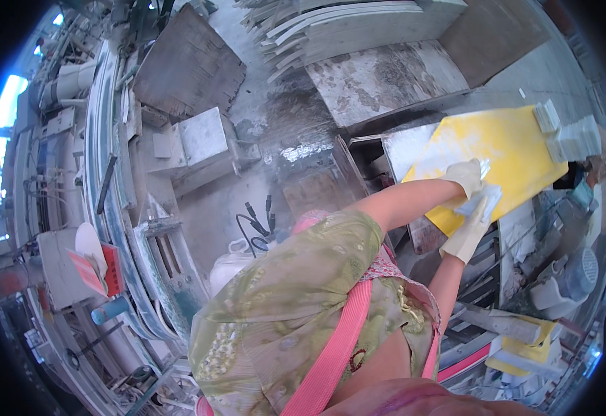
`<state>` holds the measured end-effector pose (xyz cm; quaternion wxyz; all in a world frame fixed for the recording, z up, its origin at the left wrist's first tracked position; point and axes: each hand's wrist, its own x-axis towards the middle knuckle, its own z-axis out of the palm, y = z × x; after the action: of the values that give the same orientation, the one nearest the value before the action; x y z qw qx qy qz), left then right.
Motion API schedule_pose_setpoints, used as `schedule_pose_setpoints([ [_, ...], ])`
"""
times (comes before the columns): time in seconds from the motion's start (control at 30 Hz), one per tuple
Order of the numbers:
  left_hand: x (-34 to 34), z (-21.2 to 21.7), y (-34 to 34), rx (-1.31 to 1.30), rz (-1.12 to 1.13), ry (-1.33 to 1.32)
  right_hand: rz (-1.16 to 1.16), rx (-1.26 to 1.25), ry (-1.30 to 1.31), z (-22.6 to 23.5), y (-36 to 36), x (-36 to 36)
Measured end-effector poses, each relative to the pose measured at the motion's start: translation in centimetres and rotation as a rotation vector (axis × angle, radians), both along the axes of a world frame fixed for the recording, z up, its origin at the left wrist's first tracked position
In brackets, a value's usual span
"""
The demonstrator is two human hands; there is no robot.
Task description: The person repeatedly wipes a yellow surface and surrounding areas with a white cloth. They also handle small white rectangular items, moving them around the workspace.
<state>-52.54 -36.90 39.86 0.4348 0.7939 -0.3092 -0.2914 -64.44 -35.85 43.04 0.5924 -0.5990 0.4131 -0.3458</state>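
My left hand [464,177], in a cream glove, reaches over a yellow sheet [511,144] on a work surface. Its fingers curl at the edge of a small pale flat piece [482,197]. From the near side my right hand [466,232], gloved alike, has its fingers closed on the same piece. The piece is whitish; its exact kind is too blurred to make out, and the gloves cover part of it. White powdery smears mark the sheet. Stacks of white rectangular pieces [575,142] stand at its far right edge.
A stained board [393,76] lies beyond the sheet, with long pale slabs [365,31] behind it. A metal machine with rails [105,180] runs along the left. Near a white bucket [556,295] on the right lies another yellow piece [525,350]. Dark cables [258,225] stand at centre.
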Motion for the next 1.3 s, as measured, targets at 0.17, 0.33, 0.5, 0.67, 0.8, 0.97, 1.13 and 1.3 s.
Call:
schedule_pose_setpoints([
  [0.17,0.6,1.6,0.3,-0.018,-0.025,0.095,0.217,-0.087,0.084,-1.2,-1.2,0.8],
  [0.33,-0.3,1.7,-0.9,0.001,-0.044,0.030,0.263,-0.124,0.224,-3.0,-2.5,-0.4],
  [0.5,-2.4,0.1,-2.0,-0.077,0.052,-0.075,0.275,-0.167,0.361,-4.0,-3.4,-1.7],
  [0.67,-4.0,-0.7,-4.0,0.087,0.168,-0.305,0.262,-0.228,0.518,-5.2,-4.5,-3.6],
  [0.8,-4.0,-0.5,-4.6,-0.075,0.255,0.037,0.250,-0.288,0.644,-6.2,-5.1,-4.9],
  [0.97,-1.9,0.9,-2.8,0.004,0.028,0.002,0.252,-0.407,0.810,-8.2,-5.6,-5.1],
  [1.13,-1.0,3.4,-0.4,0.122,-0.017,-0.101,0.265,-0.544,1.010,-10.6,-6.8,-5.0],
  [1.3,-1.2,3.1,-0.9,0.169,-0.081,-0.086,0.282,-0.636,1.188,-12.2,-7.5,-4.9],
])
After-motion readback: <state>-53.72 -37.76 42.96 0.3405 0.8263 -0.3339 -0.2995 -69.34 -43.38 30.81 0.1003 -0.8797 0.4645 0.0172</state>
